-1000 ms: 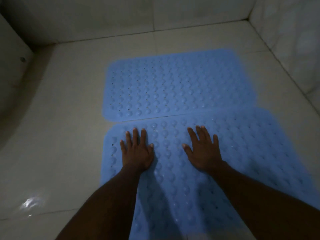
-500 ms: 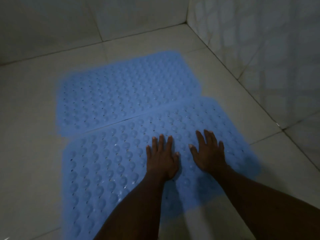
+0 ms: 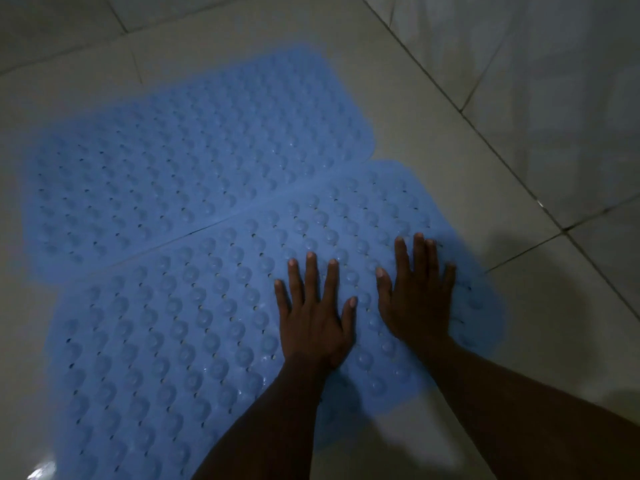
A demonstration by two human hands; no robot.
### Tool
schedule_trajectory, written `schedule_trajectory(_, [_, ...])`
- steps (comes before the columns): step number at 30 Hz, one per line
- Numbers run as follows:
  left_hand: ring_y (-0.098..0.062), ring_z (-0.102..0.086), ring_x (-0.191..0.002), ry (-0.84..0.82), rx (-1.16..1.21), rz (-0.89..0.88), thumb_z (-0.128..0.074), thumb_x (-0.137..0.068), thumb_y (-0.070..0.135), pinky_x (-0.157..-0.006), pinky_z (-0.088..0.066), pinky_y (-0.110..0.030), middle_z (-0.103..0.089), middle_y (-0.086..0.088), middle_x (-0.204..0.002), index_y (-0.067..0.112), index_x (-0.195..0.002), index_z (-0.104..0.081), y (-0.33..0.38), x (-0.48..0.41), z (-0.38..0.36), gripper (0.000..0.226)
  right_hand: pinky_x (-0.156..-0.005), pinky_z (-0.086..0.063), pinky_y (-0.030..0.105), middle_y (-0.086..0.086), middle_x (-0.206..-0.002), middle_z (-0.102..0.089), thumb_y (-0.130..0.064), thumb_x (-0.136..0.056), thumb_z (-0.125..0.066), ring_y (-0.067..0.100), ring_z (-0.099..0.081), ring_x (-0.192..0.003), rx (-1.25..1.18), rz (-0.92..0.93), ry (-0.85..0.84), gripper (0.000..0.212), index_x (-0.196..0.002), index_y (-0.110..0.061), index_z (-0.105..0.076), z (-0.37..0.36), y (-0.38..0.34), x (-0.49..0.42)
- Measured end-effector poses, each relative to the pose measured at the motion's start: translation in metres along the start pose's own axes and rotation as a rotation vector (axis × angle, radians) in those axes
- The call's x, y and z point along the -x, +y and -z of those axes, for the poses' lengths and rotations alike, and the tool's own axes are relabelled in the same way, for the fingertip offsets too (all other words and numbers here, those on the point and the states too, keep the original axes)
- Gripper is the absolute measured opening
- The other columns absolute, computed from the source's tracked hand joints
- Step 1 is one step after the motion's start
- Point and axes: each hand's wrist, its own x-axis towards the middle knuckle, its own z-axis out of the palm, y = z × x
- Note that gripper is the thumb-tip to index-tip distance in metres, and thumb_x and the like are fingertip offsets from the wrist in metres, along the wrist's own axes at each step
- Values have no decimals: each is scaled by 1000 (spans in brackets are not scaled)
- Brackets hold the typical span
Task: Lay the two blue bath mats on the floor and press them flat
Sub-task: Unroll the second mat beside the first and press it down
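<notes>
Two blue bath mats with raised bumps and small holes lie side by side on the pale tiled floor, long edges touching. The far mat (image 3: 194,161) lies flat with nothing on it. The near mat (image 3: 166,334) carries both my hands on its right part. My left hand (image 3: 315,317) lies palm down with straight, spread fingers. My right hand (image 3: 417,292) presses flat beside it, close to the mat's right end. My forearms hide part of the near mat's front edge.
A tiled wall (image 3: 540,81) rises on the right and meets the floor along a diagonal line. Bare floor tiles (image 3: 450,157) run between the mats and that wall. The room is dim.
Both hands have shifted from the left and middle of the near mat to its right end, staying flat on it. The camera view has swung right, bringing the right wall closer.
</notes>
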Motion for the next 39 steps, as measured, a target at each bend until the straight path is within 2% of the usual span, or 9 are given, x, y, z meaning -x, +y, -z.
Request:
schedule_trajectory(8, [-31,22,-154,25,-25,-3,-19,-101,65,-124,4,-60,22,-7,-169,29,-162,8,-1,-1,-4,76,-120,-15,60,14,-164,-25,-55,-98,-35,33,-18,-153,13,-11,32,68,-156,-19,-31,3,-2,0])
schedule_trajectory(15, [-29,29,-152,-7,-34,-15,-16,-102,65,-123,9,-58,29,-5,-167,31,-160,13,-3,-2,-4,74,-120,-14,61,15,-165,-24,-57,-99,-34,35,-19,-153,-3,-6,33,69,-156,-18,-32,1,-2,-1])
schedule_trajectory(20, [-25,36,-149,-78,14,-68,0,-97,66,-123,13,-54,32,-2,-165,37,-158,20,-19,11,18,70,-115,-18,68,17,-161,-31,-56,-98,-35,37,-25,-150,-32,-15,11,67,-153,-18,-38,5,-5,-2])
schedule_trajectory(25, [-25,26,-153,9,28,58,9,-91,71,-122,17,-48,20,-1,-169,39,-159,14,-73,43,33,75,-117,-18,66,14,-162,-32,-57,-94,-27,33,-23,-152,-62,46,-15,70,-153,-20,-38,15,-55,8])
schedule_trajectory(30, [-25,32,-151,19,1,182,7,-92,68,-122,19,-49,29,-1,-166,39,-154,25,-134,74,44,71,-120,-13,62,9,-165,-25,-59,-95,-21,29,-16,-154,-143,196,-88,71,-156,-23,-31,15,-131,37])
schedule_trajectory(33, [-29,20,-155,64,21,268,7,-94,69,-122,14,-49,14,-3,-170,37,-160,10,-166,99,37,73,-119,-17,64,10,-164,-29,-58,-95,-24,29,-20,-153,-173,282,-88,70,-154,-23,-35,8,-170,62])
schedule_trajectory(35, [-32,8,-157,81,45,329,-3,-98,67,-122,10,-50,1,-5,-171,35,-162,-2,-182,114,33,71,-118,-19,64,11,-162,-31,-56,-95,-30,30,-23,-153,-173,322,-81,68,-153,-22,-37,1,-189,80])
schedule_trajectory(36, [-32,10,-156,85,54,350,-9,-100,65,-122,11,-49,3,-6,-171,35,-162,-2,-188,120,30,70,-117,-20,64,11,-162,-32,-56,-95,-31,30,-23,-153,-167,340,-85,67,-153,-22,-38,-2,-196,88])
schedule_trajectory(39, [-27,30,-151,51,83,388,-10,-100,63,-121,19,-47,26,-3,-167,37,-159,15,-200,138,24,69,-118,-16,65,10,-163,-30,-56,-96,-32,30,-20,-153,-123,387,-102,67,-154,-23,-36,-11,-214,107])
